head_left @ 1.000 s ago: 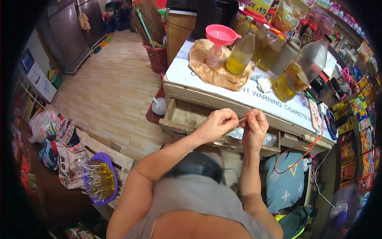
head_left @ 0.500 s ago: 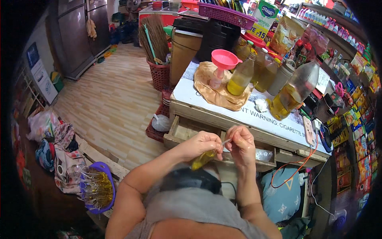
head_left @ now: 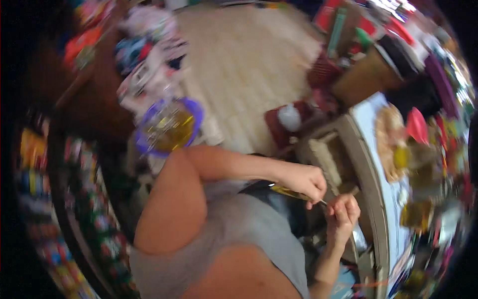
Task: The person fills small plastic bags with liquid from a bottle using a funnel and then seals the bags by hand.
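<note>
So, left fingers pinch the yellow bag, right fingers its neck; bag sits just below the left, nearer it, long axis pointing rightward.

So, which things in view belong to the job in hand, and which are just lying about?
Belongs to the job, as far as I can judge:
- yellow-filled bag, at the left hand, its thin end pinched towards the right hand
- purple basin with similar bags
- pink funnel, probably

Apparently just lying about:
- piled clothes
- white bundle
- maroon basket
</note>
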### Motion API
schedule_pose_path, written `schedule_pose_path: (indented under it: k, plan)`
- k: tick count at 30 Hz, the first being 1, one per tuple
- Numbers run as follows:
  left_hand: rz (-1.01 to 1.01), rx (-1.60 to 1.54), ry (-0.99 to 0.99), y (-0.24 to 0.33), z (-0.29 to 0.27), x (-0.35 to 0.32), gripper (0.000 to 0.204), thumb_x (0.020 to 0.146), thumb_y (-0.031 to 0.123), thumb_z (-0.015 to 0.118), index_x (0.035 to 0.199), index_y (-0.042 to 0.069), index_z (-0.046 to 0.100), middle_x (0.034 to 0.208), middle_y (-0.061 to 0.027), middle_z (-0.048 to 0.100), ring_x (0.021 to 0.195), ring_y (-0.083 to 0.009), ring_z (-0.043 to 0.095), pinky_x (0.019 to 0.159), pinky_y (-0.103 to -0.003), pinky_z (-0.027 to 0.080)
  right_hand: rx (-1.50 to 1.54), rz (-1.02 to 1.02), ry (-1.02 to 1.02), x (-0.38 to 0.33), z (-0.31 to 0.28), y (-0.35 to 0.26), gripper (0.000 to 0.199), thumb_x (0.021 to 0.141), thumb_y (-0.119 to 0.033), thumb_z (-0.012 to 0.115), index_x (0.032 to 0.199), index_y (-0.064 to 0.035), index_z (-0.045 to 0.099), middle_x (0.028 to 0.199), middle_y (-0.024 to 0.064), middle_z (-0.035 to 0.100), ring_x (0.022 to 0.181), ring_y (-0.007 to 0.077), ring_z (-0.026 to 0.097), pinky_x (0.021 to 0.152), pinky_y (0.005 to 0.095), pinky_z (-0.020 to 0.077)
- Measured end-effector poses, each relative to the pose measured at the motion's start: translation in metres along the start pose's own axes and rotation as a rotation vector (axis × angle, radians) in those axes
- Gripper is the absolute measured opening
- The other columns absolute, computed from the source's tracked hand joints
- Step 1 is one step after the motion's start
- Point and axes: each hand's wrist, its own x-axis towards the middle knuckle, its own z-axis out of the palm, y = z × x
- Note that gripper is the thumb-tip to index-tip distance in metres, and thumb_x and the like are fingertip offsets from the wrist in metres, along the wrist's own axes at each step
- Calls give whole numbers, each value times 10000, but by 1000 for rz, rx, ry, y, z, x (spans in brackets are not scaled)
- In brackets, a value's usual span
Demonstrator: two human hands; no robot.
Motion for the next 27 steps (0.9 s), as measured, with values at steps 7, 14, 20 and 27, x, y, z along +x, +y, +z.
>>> schedule_pose_path:
  k: [7, 14, 20, 27]
  plan:
    - [-58, 90, 244, 0, 9, -36, 181, 759, 131, 535, 740, -14, 641, 695, -80, 669, 666, -132, 646, 601, -282, 486, -117, -10, -181, 16, 10, 13, 239, 870, -200, 608, 749, -48, 469, 672, 20, 465, 571, 79, 386, 497, 201, 288]
    - [-162, 221, 283, 9, 2, -63, 215, 779, 198, 516, 787, 36, 657, 741, -34, 687, 700, -112, 638, 610, -282, 472, -140, -34, -250, 24, 21, 25, 217, 881, -206, 601, 773, -44, 506, 671, 47, 515, 554, 82, 419, 488, 199, 294]
    - [-67, 69, 504, -11, -1, -68, 165, 733, 106, 552, 745, -35, 638, 672, -97, 653, 638, -144, 654, 580, -284, 504, -62, 63, -255, 33, 25, 25, 229, 847, -222, 642, 915, -37, 525, 833, 94, 587, 647, 112, 522, 549, 198, 390]
    - [-92, 238, 1536, -11, -60, -205, 190, 799, 154, 593, 847, -20, 652, 745, -62, 637, 688, -135, 586, 635, -290, 466, -113, -95, -112, 34, -11, 23, 369, 795, -140, 687, 1103, -12, 530, 1071, 145, 594, 872, 169, 604, 711, 248, 489]
